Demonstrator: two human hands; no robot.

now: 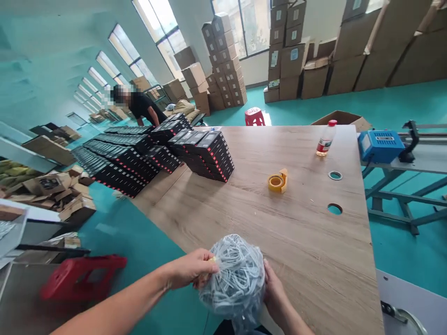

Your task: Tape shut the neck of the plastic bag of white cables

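Observation:
A clear plastic bag (239, 274) packed with looped white cords is between my hands at the table's near edge. My left hand (197, 268) pinches the plastic on the bag's left side, where a small yellowish bit shows by the thumb. On the opposite side my right hand (274, 287) grips the bag, its thumb along the edge and its other fingers mostly hidden. Farther up the wooden table (300, 223) lies a roll of yellow tape (277, 183) with a loose end sticking up.
Stacks of black boxes (206, 153) fill the table's far left, where a person in a black shirt (145, 106) leans over. A red-capped bottle (325, 139) stands back right, near two round holes. A blue machine (382, 145) adjoins the right edge. Red stool (84, 277) lower left.

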